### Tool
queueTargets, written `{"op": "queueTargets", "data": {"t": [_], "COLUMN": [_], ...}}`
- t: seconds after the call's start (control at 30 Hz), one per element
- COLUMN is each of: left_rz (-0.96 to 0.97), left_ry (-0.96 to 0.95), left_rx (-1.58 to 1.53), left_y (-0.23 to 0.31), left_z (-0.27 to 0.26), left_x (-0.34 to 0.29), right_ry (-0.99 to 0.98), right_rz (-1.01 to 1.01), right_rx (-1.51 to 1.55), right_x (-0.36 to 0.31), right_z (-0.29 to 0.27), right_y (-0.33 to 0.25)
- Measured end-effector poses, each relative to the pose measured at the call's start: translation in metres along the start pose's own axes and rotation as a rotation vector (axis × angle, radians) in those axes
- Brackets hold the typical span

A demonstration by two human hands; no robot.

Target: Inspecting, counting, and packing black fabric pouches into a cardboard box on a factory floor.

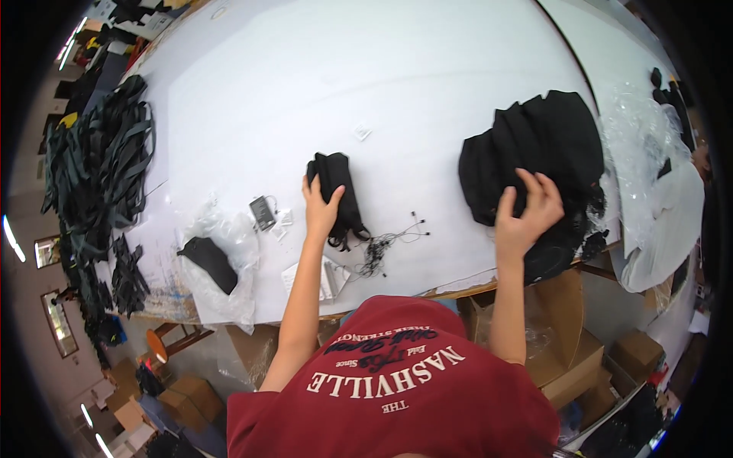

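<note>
On the white table, a small bundle of black fabric pieces [337, 179] with thin straps at its near end lies left of the middle. My left hand [320, 208] grips it, thumb on its right side and fingers along the left edge. Farther right stands a larger stack of folded black fabric pieces [538, 141], fanned in layers. In front of the stack hovers my right hand [530, 212], fingers apart and slightly curled, with nothing visible in them; whether a fingertip touches the fabric I cannot tell.
Thin black cords [376, 252] lie tangled near the table edge beside a white box [328, 279]. A black pouch [211, 263] rests on clear plastic at left, near a small dark packet [263, 214]. Dark straps [103, 160] pile far left; clear plastic bags [645, 153] lie right.
</note>
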State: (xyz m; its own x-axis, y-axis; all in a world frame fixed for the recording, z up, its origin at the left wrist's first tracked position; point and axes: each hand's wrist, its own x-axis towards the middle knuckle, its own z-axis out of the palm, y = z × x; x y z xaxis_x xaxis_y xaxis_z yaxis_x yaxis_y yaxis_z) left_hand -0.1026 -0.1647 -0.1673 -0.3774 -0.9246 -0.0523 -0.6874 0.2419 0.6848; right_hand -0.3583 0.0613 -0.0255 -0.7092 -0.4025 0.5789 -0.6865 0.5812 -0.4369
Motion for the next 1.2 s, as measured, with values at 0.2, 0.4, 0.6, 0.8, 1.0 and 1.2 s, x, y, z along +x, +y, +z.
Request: {"op": "queueTargets", "data": {"t": [0.2,0.4,0.6,0.8,1.0,1.2], "left_rz": [-0.049,-0.022,-0.007,0.002,-0.174,-0.129], "left_ry": [-0.048,-0.027,0.047,0.028,-0.019,0.004], "left_rx": [-0.033,-0.007,-0.039,-0.060,0.060,0.202], "left_y": [0.012,0.002,0.002,0.014,0.029,0.045], "left_z": [0.001,0.006,0.006,0.009,-0.003,0.006], "left_x": [-0.003,-0.003,-0.003,-0.004,-0.007,-0.018], "right_ry": [-0.118,-0.078,0.259,-0.544,-0.861,-1.436], "right_rz": [-0.076,0.029,0.883,1.373,1.620,0.886], "right_rx": [-0.526,-0.130,1.383,1.686,1.513,0.743], "right_x": [0.077,0.099,0.077,-0.047,-0.141,-0.113], "right_z": [-0.059,-0.072,-0.066,0.092,0.189,0.168], "right_y": [0.026,0.068,0.027,-0.038,-0.080,-0.082]}}
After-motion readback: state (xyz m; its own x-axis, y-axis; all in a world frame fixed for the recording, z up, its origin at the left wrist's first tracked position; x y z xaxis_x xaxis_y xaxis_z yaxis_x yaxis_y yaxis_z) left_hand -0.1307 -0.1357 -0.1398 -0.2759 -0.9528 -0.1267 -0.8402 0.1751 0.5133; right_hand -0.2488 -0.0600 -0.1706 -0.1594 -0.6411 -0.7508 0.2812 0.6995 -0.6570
